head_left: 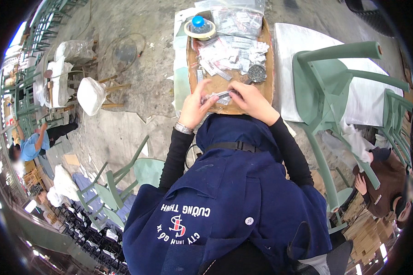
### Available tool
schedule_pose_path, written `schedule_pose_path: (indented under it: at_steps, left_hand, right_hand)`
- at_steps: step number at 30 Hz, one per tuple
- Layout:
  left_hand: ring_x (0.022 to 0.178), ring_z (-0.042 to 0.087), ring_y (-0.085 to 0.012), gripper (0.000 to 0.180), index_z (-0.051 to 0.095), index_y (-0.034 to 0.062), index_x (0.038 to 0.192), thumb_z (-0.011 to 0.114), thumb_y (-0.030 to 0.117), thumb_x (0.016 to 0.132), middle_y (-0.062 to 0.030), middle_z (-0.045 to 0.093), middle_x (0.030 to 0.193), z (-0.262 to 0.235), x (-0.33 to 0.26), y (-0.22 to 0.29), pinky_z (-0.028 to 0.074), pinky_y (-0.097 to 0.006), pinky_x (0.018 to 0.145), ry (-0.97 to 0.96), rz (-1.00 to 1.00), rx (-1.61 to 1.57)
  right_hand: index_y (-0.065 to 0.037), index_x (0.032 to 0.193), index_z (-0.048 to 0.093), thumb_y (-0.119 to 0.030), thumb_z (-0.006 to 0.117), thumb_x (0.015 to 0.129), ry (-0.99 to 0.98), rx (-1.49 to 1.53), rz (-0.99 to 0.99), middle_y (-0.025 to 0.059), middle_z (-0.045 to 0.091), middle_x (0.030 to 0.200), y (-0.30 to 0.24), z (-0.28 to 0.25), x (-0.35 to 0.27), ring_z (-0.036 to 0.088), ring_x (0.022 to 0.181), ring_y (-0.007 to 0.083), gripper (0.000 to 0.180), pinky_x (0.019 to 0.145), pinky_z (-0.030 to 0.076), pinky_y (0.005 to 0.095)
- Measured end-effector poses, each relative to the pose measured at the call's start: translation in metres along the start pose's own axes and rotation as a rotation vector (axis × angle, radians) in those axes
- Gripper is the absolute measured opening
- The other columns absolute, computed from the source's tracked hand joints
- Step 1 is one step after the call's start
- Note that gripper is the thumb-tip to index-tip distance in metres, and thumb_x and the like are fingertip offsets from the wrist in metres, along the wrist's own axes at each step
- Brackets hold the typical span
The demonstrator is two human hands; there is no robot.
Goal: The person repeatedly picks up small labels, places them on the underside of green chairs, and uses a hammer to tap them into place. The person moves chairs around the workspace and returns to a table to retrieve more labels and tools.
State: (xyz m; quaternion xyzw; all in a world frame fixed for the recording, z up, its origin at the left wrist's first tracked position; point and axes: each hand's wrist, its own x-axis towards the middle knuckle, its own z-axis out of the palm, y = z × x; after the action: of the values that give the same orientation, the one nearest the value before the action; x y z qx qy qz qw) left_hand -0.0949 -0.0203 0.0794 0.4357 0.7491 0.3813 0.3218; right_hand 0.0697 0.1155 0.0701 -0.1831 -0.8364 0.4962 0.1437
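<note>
Both hands meet over the near end of a brown tray-like board (269, 59). Between them is a small clear plastic packet (222, 95), its contents too small to make out. My left hand (195, 108) pinches one end, thumb below and forefinger raised. My right hand (253, 101) grips the other end with bent fingers. Just beyond my right fingers sits a round dish (257, 73) of small dark pieces. A heap of small packets and white paper slips (222, 54) lies farther back on the board.
A large clear bag of packets (238, 20) lies at the far end, beside a tape roll (201, 35) with a blue-capped bottle (198, 22). Green chairs (323, 87) stand close on my right. People work at left (34, 144) and right (381, 188).
</note>
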Motion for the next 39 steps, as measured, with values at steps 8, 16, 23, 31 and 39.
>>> schedule_pose_path:
  at_steps: [8, 16, 23, 31, 39]
  left_hand:
    - [0.058, 0.055, -0.0154, 0.014, 0.063, -0.0031, 0.091, 0.056, 0.009, 0.091, -0.0087, 0.06, 0.067, 0.022, -0.009, 0.017, 0.044, -0.028, 0.057, -0.089, 0.15, -0.38]
    - [0.063, 0.046, -0.0034, 0.022, 0.064, -0.0018, 0.085, 0.058, 0.017, 0.095, 0.0043, 0.057, 0.07, 0.038, -0.024, 0.021, 0.038, -0.021, 0.056, -0.015, -0.121, -0.659]
    - [0.064, 0.042, -0.0011, 0.021, 0.064, -0.0025, 0.091, 0.055, 0.016, 0.096, 0.006, 0.054, 0.072, 0.027, -0.009, 0.057, 0.034, -0.02, 0.054, 0.049, -0.164, -0.782]
    - [0.059, 0.052, -0.0036, 0.018, 0.065, -0.0033, 0.089, 0.058, 0.013, 0.092, -0.0007, 0.063, 0.067, 0.011, -0.029, 0.021, 0.04, -0.021, 0.051, 0.032, -0.18, -0.464]
    - [0.054, 0.051, -0.0034, 0.021, 0.064, -0.0007, 0.075, 0.062, 0.013, 0.091, -0.0001, 0.06, 0.061, 0.031, -0.035, 0.015, 0.038, -0.022, 0.047, 0.233, -0.268, -0.547]
  right_hand:
    - [0.002, 0.091, 0.062, -0.011, 0.053, 0.094, 0.124, 1.532, 0.507, -0.0006, 0.061, 0.074, -0.001, 0.026, -0.015, 0.052, 0.063, 0.0056, 0.016, 0.057, 0.042, 0.0221]
    - [0.006, 0.093, 0.06, -0.008, 0.049, 0.088, 0.281, 0.32, 0.306, 0.0221, 0.064, 0.076, -0.016, 0.037, -0.016, 0.065, 0.071, 0.0328, 0.018, 0.063, 0.048, 0.0375]
    - [-0.003, 0.098, 0.059, -0.02, 0.058, 0.089, 0.269, 0.266, 0.199, 0.0148, 0.064, 0.079, 0.027, 0.086, -0.043, 0.066, 0.078, 0.0238, 0.019, 0.069, 0.05, 0.0351]
    - [-0.003, 0.106, 0.06, -0.016, 0.054, 0.094, 0.363, 0.222, 0.297, 0.0051, 0.058, 0.071, -0.038, 0.031, -0.008, 0.048, 0.059, 0.0147, 0.019, 0.053, 0.038, 0.028]
    - [-0.004, 0.08, 0.055, -0.015, 0.057, 0.085, 0.091, -0.272, 0.036, 0.0142, 0.061, 0.072, -0.046, 0.038, -0.012, 0.061, 0.07, 0.0347, 0.011, 0.06, 0.047, 0.043]
